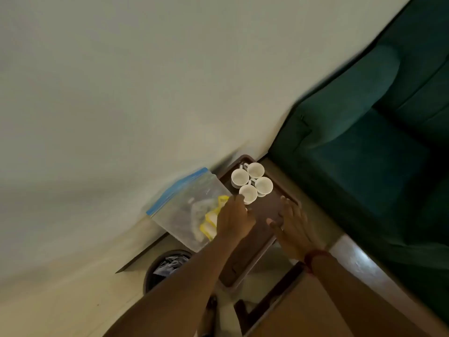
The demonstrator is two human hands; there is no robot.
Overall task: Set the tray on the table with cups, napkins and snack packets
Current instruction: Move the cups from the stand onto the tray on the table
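Since the brown tray [264, 210] at lower centre of frame holds four white cups [252, 182] bunched at its far corner, a jolt could tip them. Left hand [235, 221] pinches the nearest cup's rim; right hand [292, 224] grips the tray edge. Zip bag [184, 207] sits just left.

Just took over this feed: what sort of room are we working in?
Probably a home living room or lounge corner: a green upholstered sofa, a plain wall, and a small bin on the floor by the brown tray of white cups.
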